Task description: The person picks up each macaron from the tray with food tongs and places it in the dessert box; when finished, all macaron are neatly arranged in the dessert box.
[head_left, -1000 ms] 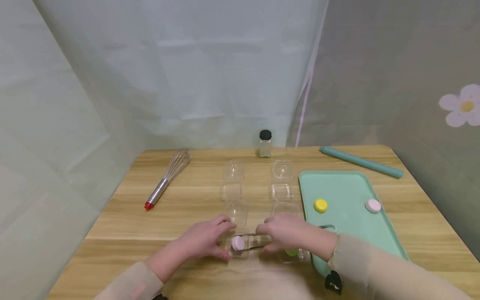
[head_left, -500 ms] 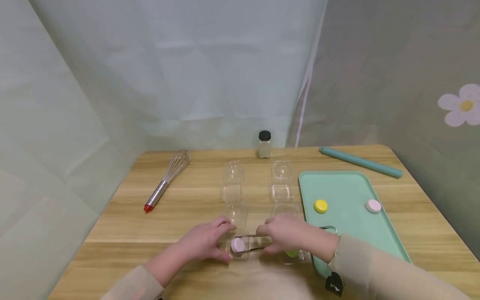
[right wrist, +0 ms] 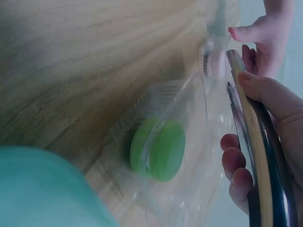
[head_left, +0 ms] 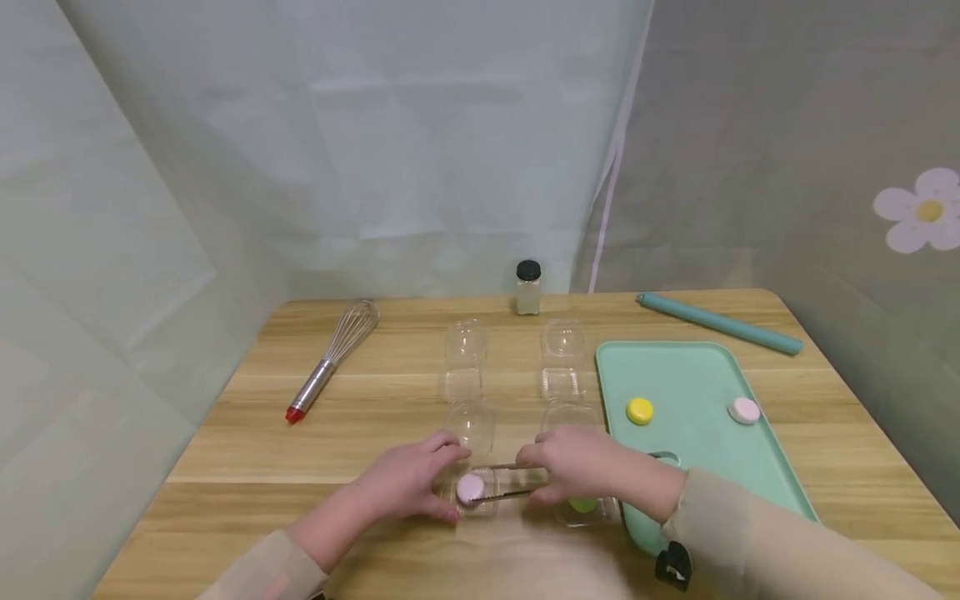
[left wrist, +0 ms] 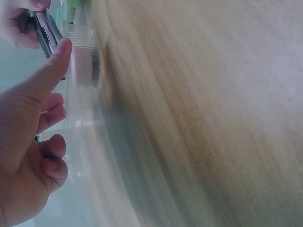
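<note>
A pale pink macaron (head_left: 471, 489) lies in the near-left clear plastic box (head_left: 489, 505). My left hand (head_left: 408, 479) holds that box at its left side, thumb at the front corner and fingers at the back. In my right hand (head_left: 573, 467) are metal tongs (right wrist: 258, 142) with toothed tips, gripped along their arms. The tips are spread, one behind the macaron and one overlapping its front edge in the head view. Just under the right hand, a green macaron (right wrist: 158, 149) sits in a second clear plastic box (right wrist: 118, 127).
A mint tray (head_left: 690, 367) at the right bears a yellow macaron (head_left: 640, 411) and a pink macaron (head_left: 744, 410). Two more clear boxes (head_left: 561, 383) stand farther back. A whisk (head_left: 330, 362), a black-capped jar (head_left: 528, 290) and a teal rod (head_left: 720, 323) lie around them.
The tongs have shifted slightly right and their tips have spread away from the pink macaron, which stays in the box. My left hand has hardly moved.
</note>
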### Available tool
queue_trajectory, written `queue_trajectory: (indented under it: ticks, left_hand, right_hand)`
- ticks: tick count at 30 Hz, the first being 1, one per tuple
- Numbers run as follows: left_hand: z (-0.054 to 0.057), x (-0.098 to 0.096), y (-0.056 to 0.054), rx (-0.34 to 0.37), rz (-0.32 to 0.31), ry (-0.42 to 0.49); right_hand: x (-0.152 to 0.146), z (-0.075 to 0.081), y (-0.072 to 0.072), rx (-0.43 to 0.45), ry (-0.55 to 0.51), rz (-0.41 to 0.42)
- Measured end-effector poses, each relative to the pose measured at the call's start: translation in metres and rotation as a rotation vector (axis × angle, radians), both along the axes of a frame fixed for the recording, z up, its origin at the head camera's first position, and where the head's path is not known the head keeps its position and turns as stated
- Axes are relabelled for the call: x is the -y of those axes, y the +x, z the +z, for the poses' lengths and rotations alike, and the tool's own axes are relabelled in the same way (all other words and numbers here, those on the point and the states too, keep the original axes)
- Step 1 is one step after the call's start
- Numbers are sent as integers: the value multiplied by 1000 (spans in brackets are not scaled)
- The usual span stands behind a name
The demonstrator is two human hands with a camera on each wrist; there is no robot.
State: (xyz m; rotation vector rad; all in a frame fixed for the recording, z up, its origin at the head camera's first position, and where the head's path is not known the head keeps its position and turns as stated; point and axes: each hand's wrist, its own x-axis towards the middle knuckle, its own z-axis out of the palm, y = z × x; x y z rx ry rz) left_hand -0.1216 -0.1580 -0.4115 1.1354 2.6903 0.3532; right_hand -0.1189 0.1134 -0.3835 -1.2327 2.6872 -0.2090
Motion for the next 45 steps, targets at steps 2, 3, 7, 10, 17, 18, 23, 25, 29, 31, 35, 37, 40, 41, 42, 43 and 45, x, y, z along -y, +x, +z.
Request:
queue_trajectory:
  ticks: [2, 3, 7, 10, 17, 18, 23, 25, 29, 31, 35, 37, 40, 41, 42, 43, 45]
  left_hand:
    - [0, 0, 0, -6, -2, -11]
    - [1, 0, 0, -11, -3, -18]
    - [2, 0, 1, -25, -5, -40]
    - [3, 1, 2, -34, -4, -40]
    - [13, -4, -2, -78, -5, 9]
    - [16, -5, -4, -81, -5, 13]
    - [31, -18, -18, -93, 29, 18]
    - [35, -25, -26, -86, 44, 17]
    - [41, -39, -43, -49, 38, 17]
    - [43, -46, -50, -39, 28, 9]
    - [46, -59, -63, -35, 43, -22]
    - [45, -65, -68, -31, 68, -44]
    - [44, -76, -77, -7, 108, -50]
    - [44, -80, -80, 2, 117, -48]
    - [43, -84, -83, 10, 126, -47]
    - [41, -88, -86, 19, 132, -40]
    - [38, -96, -91, 43, 141, -25]
  right_hand:
    - [-4, 0, -2, -4, -24, 1]
    - [-7, 0, -3, -7, -37, 3]
    - [-20, 2, -7, -18, -107, 1]
    - [-32, 5, -10, -16, -160, -12]
    - [-71, 9, -14, -46, -219, -107]
    - [-78, 10, -14, -55, -229, -118]
    - [-115, 9, -16, -88, -267, -185]
    - [-130, 8, -17, -103, -257, -221]
    - [-156, 4, -20, -119, -245, -277]
    - [-167, 2, -21, -119, -248, -298]
    - [-184, 3, -19, -121, -238, -339]
    - [-192, 5, -18, -118, -220, -366]
    - [-206, 7, -16, -109, -203, -406]
    - [-210, 7, -15, -99, -198, -425]
    - [-215, 7, -15, -89, -193, -444]
    - [-221, 6, -14, -83, -190, -466]
    - [-232, 4, -13, -69, -181, -502]
